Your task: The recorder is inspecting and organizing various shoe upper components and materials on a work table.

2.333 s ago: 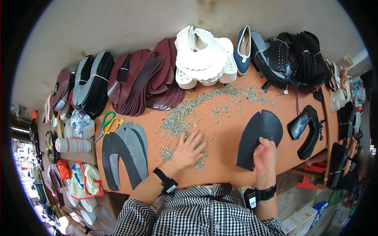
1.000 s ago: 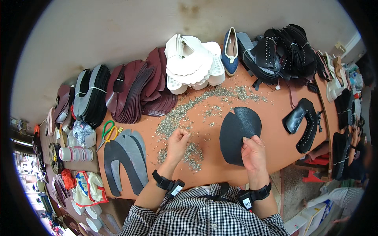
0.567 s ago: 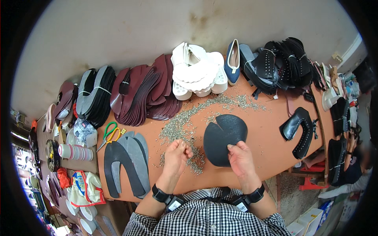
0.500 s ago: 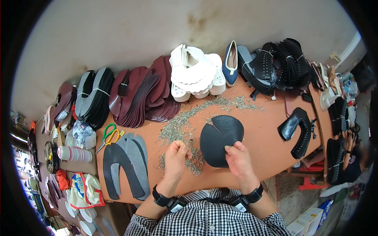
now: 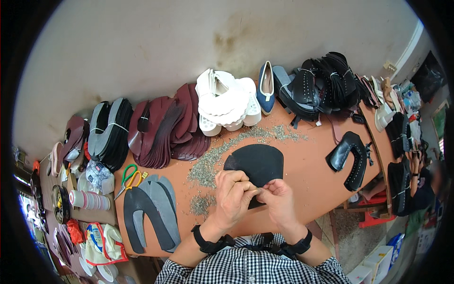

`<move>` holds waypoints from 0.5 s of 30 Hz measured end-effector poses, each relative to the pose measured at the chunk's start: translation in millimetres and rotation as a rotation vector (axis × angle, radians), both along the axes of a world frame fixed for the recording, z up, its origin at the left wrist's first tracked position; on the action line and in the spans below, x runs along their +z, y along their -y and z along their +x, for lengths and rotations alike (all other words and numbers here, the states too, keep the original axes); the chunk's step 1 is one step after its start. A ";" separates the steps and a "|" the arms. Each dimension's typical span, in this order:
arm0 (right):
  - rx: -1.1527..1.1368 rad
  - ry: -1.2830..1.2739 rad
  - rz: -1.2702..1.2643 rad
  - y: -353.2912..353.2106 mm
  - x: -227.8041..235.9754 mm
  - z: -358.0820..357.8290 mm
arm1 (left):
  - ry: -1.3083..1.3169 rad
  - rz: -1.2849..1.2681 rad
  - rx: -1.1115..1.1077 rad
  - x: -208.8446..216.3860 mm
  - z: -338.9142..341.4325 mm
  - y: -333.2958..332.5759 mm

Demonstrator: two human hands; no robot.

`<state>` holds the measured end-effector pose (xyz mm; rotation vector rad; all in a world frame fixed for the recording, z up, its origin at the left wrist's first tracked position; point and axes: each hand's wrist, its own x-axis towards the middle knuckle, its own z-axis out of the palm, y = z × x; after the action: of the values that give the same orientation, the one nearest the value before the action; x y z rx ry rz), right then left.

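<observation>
A black, rounded shoe-upper piece [image 5: 255,161] is held over the table in front of me, its lower part hidden behind my hands. My right hand [image 5: 279,196] is closed on its near side, thumb and fingers pinched together. My left hand [image 5: 231,193] lies across the piece's near left part, its fingers bent in a pinch whose content is hidden. The fingertips of both hands meet over the piece. Small metallic studs [image 5: 208,163] are strewn on the orange table [image 5: 309,182] just beyond and left of my hands.
At left lie flat grey and black upper pieces [image 5: 149,213] with green- and yellow-handled scissors [image 5: 131,177]. Maroon stacks [image 5: 163,128], white uppers [image 5: 224,99], a blue shoe [image 5: 266,92] and black studded bundles [image 5: 326,80] line the wall. A studded black upper [image 5: 350,158] lies right.
My left hand has moved right from beside the studs to the black piece and meets my right hand there. The piece has turned and come slightly left, and the view has shifted.
</observation>
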<state>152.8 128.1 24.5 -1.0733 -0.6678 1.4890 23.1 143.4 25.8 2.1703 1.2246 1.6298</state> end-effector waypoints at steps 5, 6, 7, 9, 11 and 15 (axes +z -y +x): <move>0.079 0.170 0.086 7.7 7.3 -0.2 | 0.130 -0.077 -0.051 -0.2 1.6 -0.5; 0.081 0.166 0.090 8.8 7.2 -0.4 | 0.127 -0.074 -0.049 0.2 0.9 0.5; 0.089 0.185 0.097 10.3 6.8 -0.5 | 0.145 -0.090 -0.061 0.4 0.1 1.6; 0.091 0.207 0.103 10.1 6.3 -0.4 | 0.166 -0.108 -0.078 -2.4 0.0 0.1; 0.081 0.180 0.142 9.3 8.6 -0.8 | 0.205 -0.141 -0.111 -5.5 0.7 -2.4; 0.135 0.211 0.140 8.8 0.0 1.2 | 0.311 -0.287 -0.125 -13.9 -0.3 3.4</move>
<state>154.0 119.3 24.4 -1.1034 -0.9956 1.4309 22.8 140.0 12.0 1.7115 1.1257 1.5568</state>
